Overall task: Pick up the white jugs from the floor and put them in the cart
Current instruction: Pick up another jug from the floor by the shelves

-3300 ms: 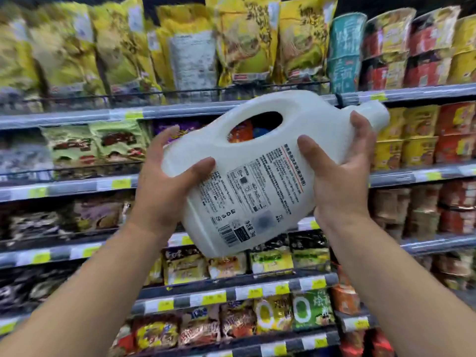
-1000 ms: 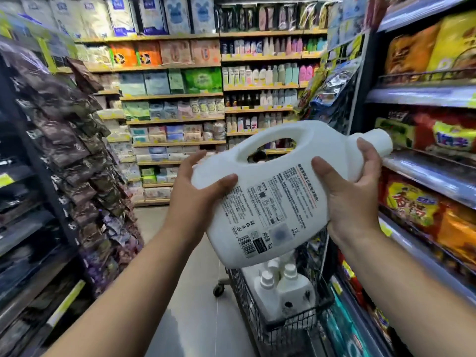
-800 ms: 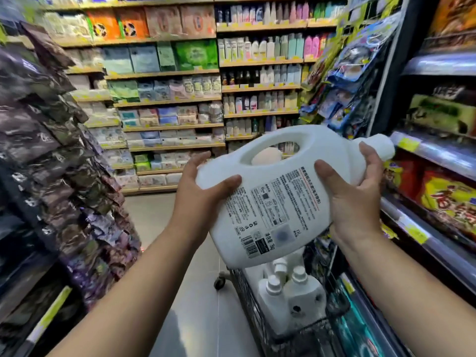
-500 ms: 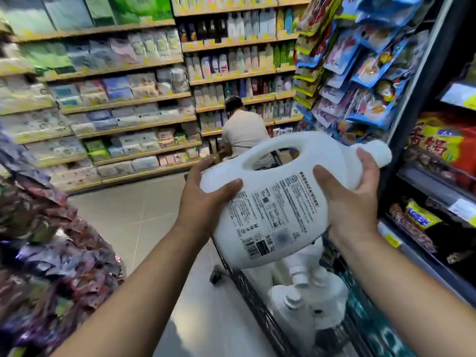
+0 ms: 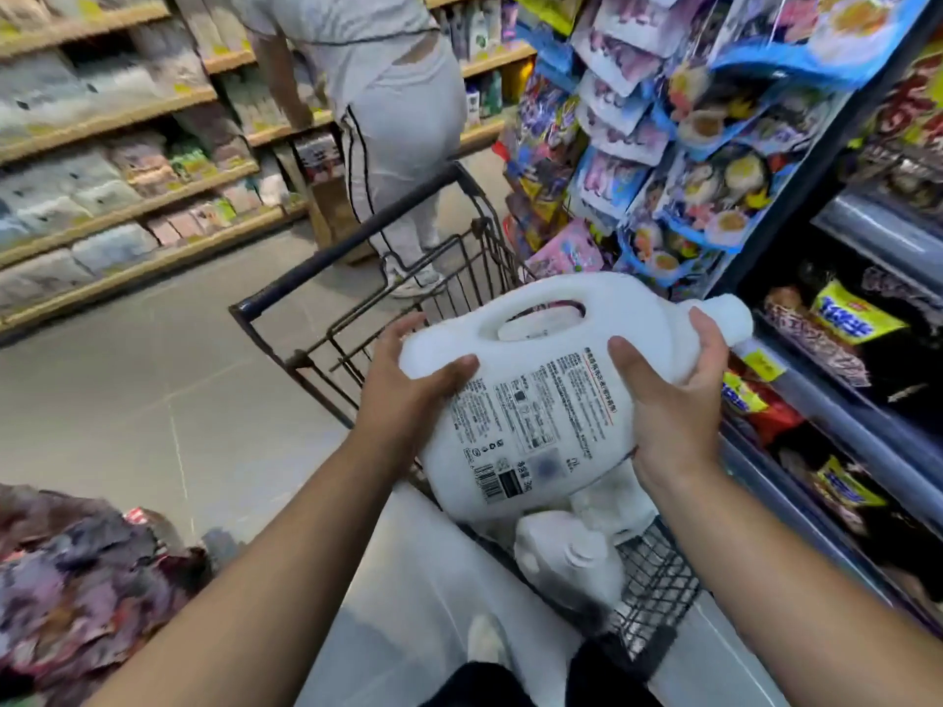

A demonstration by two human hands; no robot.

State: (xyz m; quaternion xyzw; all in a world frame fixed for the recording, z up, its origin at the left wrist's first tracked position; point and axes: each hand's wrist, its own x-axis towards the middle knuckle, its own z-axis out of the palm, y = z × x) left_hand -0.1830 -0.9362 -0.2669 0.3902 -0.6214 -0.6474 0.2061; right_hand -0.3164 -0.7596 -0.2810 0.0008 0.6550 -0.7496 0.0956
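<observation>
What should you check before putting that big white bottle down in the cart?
1. Both hands holding the jug: left hand at its base, right hand near the cap. Ok.
2. Jug above the cart: ok.
3. Cap on: ok.
4. Free spot inside: cannot tell, other white jugs lie right below.
5. Other shopper clear of the cart: ok, standing beyond its far end.

One head-worn wide-angle view looked forward and steeply down from close above the cart (image 5: 352,257), floor (image 5: 127,380) at 9 o'clock, shelves (image 5: 862,441) at 3 o'clock.
</observation>
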